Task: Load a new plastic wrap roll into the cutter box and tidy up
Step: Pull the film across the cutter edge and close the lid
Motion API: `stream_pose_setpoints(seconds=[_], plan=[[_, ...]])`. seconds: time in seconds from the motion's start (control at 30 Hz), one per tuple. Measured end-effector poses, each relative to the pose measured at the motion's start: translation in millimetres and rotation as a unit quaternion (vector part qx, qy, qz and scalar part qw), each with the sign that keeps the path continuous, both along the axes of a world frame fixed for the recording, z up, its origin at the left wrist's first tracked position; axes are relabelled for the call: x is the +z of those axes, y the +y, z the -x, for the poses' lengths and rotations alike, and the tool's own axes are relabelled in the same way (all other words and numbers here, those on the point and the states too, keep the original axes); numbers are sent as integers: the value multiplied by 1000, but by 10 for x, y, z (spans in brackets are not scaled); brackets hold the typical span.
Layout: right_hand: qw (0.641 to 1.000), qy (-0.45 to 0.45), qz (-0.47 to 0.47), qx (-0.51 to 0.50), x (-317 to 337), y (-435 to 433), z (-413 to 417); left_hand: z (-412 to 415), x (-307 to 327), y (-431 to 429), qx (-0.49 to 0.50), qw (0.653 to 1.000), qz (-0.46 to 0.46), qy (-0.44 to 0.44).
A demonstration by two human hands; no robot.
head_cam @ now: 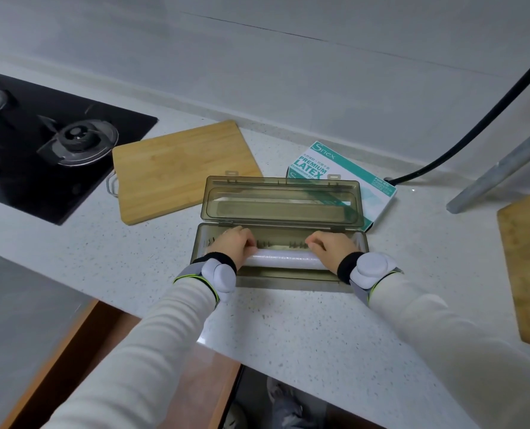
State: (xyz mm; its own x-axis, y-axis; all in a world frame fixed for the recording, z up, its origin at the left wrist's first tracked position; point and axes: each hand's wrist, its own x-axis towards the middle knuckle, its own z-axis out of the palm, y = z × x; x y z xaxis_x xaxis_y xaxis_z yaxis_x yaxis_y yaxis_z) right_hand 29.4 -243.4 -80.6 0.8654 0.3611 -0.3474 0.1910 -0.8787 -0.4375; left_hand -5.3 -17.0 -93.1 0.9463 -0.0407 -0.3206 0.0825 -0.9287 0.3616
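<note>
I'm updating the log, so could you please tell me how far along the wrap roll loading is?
Done: the cutter box sits open, its lid raised. In hand: the left hand and right hand both hold the plastic wrap roll in the box's tray, apparently seating it. Left: closing the lid and tidying the counter, where a glove box lies behind.

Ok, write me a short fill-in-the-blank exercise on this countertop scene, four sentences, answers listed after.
1. The cutter box has its lid standing ____.
2. The plastic wrap roll is held by ____ hands: left hand, right hand.
3. The glove box behind the lid reads PREMIUM ____.
4. The cutting board lies between the cutter box and the black ____.

Answers: open; both; LATEX; stove
</note>
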Motion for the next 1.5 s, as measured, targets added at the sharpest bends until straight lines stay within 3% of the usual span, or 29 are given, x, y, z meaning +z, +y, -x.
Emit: stream_pose_setpoints(seconds=[0.53, 0.8, 1.0, 1.13, 1.27, 1.5], plan=[[999, 1, -17, 38, 0, 219, -27, 48, 73, 56, 82, 993, 46, -71], [998, 0, -37, 51, 11, 385, -8, 181, 225, 516, 144, 968, 55, -196], [995, 12, -40, 88, 12, 657, 4, 313, 222, 647, 28, 986, -90, -140], [993, 22, -46, 104, 21, 867, 19, 320, 190, 594, -22, 985, -138, -96], [992, 30, -42, 117, 25, 1015, 38, 297, 138, 535, -12, 988, -135, -73], [988, 23, -31, 149, 27, 1149, 64, 249, 37, 493, 51, 990, -69, -115]])
